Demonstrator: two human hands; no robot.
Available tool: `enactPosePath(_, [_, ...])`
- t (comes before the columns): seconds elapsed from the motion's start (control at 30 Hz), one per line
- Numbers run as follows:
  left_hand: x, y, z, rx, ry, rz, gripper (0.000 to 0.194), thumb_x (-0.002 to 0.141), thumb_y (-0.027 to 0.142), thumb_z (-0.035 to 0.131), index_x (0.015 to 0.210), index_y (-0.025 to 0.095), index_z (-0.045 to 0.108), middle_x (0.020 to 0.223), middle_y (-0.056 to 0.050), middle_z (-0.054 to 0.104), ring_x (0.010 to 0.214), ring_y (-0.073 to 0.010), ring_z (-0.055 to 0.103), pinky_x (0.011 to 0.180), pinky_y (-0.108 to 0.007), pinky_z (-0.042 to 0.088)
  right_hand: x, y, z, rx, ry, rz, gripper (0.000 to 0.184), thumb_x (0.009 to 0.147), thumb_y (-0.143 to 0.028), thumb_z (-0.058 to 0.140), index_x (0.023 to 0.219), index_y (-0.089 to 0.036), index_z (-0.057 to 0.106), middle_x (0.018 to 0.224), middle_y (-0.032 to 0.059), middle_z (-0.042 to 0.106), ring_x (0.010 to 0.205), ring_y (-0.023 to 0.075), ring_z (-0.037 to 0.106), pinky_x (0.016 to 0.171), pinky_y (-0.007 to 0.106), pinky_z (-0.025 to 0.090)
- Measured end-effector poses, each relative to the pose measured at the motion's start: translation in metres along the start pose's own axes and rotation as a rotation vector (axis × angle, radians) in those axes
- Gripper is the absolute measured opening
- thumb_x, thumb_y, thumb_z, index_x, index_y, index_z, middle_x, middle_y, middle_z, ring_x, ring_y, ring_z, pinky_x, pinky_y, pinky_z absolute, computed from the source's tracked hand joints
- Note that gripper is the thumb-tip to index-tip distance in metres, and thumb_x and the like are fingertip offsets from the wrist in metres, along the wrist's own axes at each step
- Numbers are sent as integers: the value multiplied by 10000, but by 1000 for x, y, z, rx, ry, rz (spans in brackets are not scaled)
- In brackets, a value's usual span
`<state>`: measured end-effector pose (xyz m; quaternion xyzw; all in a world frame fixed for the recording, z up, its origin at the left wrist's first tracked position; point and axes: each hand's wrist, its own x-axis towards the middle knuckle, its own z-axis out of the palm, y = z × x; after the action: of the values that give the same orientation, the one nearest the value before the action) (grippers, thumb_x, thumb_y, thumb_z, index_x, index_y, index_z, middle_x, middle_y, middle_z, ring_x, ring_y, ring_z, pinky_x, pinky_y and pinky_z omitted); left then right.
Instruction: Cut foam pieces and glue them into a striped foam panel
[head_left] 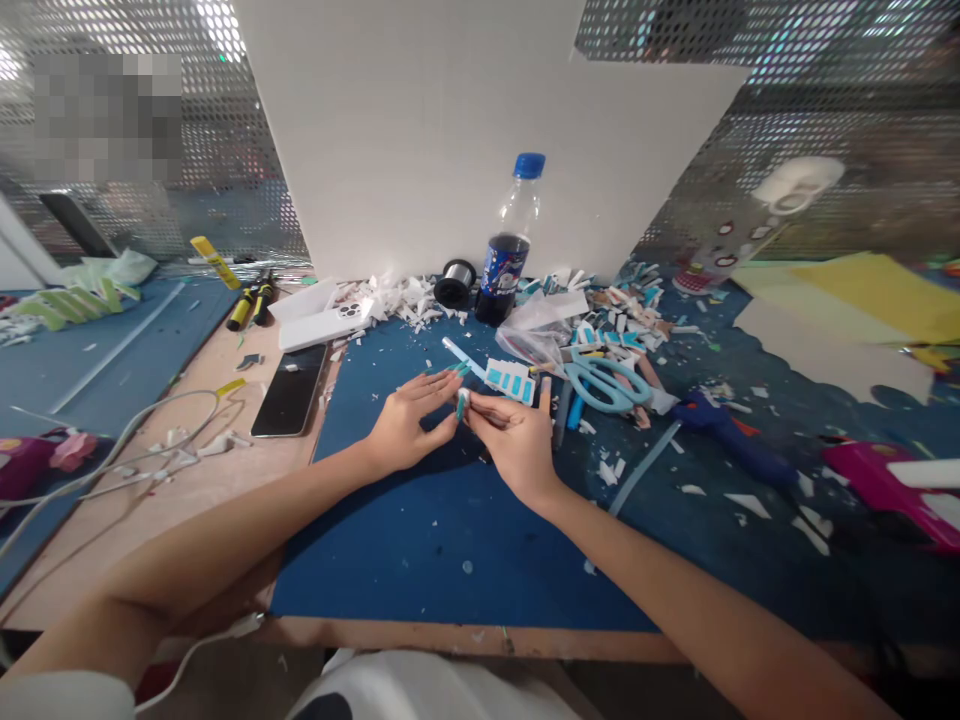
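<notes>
Over the blue cutting mat (420, 540), my two hands meet near the middle. My right hand (517, 440) pinches a small white piece (463, 396) between thumb and fingertips; its shape is mostly hidden. My left hand (409, 420) is beside it, fingers stretched out and thumb apart, the tips close to the piece. Teal shows at the left fingertips, and I cannot tell whether it is nails or material. Just beyond the hands lie a white block with blue strips (510, 380) and a thin white stick (463, 357). Light-blue scissors (607, 383) rest to the right.
A cola bottle (504, 270) and a wire spool (455, 284) stand before a white board (442, 130). White scraps (401, 300) heap behind the hands. A phone (291, 392) lies left, a blue glue gun (735, 445) and a magenta tool (892, 490) right.
</notes>
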<state>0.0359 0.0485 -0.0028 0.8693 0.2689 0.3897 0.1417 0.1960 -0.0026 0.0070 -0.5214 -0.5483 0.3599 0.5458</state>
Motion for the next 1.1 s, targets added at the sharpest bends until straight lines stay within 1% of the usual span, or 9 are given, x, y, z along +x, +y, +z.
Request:
enactPosePath(0.07, [1, -3, -1, -12, -22, 14, 378, 876, 276, 479, 1213, 141, 583, 1165, -148, 643, 1145, -262, 578, 977, -487, 468, 0, 2, -1, -18, -5, -2, 207, 755, -252, 640, 931, -205, 740, 892, 45, 740, 801, 245, 711, 818, 419, 578])
enactPosePath(0.13, [1, -6, -2, -24, -43, 34, 365, 885, 275, 467, 1205, 148, 588, 1168, -134, 644, 1138, -244, 584, 967, -454, 486, 0, 3, -3, -42, -9, -5, 204, 761, -246, 632, 928, -200, 739, 901, 51, 738, 791, 244, 712, 797, 412, 584])
enactPosePath(0.23, [1, -9, -1, -18, -49, 60, 366, 875, 268, 475, 1209, 169, 586, 1164, -118, 650, 1125, -234, 593, 958, -440, 496, 0, 1, -4, -95, -5, -23, 185, 753, -221, 634, 899, -192, 743, 878, 57, 740, 774, 240, 713, 771, 391, 589])
enactPosePath(0.4, [-3, -6, 7, 46, 10, 56, 389, 813, 212, 525, 1191, 156, 594, 1099, -135, 680, 1062, -249, 631, 956, -476, 487, -2, -5, -1, -186, 14, -77, 162, 753, -191, 622, 847, -201, 752, 816, 54, 746, 744, 232, 713, 714, 346, 587])
enactPosePath(0.57, [-4, 2, 12, 106, 64, 40, 405, 797, 180, 519, 1195, 151, 586, 1100, -136, 679, 1045, -257, 641, 972, -515, 465, -2, -5, 1, -224, 43, -105, 174, 745, -175, 602, 823, -206, 754, 747, 48, 744, 665, 223, 706, 683, 341, 580])
enactPosePath(0.73, [-4, 6, 13, 151, 105, 45, 357, 803, 171, 499, 1138, 124, 613, 1058, -142, 694, 1024, -265, 651, 956, -532, 476, -3, 0, 2, -180, 49, -97, 167, 751, -215, 615, 847, -189, 750, 795, 61, 746, 705, 230, 710, 695, 340, 587])
enactPosePath(0.9, [-3, 3, 12, 184, 150, 38, 317, 820, 186, 491, 1106, 139, 619, 1023, -121, 710, 961, -230, 681, 921, -470, 524, -1, 6, 4, -64, 31, -54, 212, 758, -258, 627, 920, -173, 734, 875, 68, 743, 798, 237, 711, 757, 353, 594])
enactPosePath(1.0, [-1, 4, 7, 188, 147, 28, 307, 840, 195, 462, 1093, 114, 615, 1013, -137, 711, 941, -225, 688, 893, -445, 547, 0, 7, 3, -3, 14, -21, 237, 752, -276, 638, 939, -161, 727, 888, 80, 741, 795, 239, 712, 752, 359, 600])
enactPosePath(1.1, [0, 7, 2, 192, 124, 19, 316, 854, 206, 434, 1096, 96, 604, 1016, -143, 708, 940, -231, 687, 876, -451, 554, 1, 4, 3, 34, -4, 3, 241, 745, -286, 648, 929, -150, 725, 882, 90, 741, 780, 244, 713, 745, 369, 603])
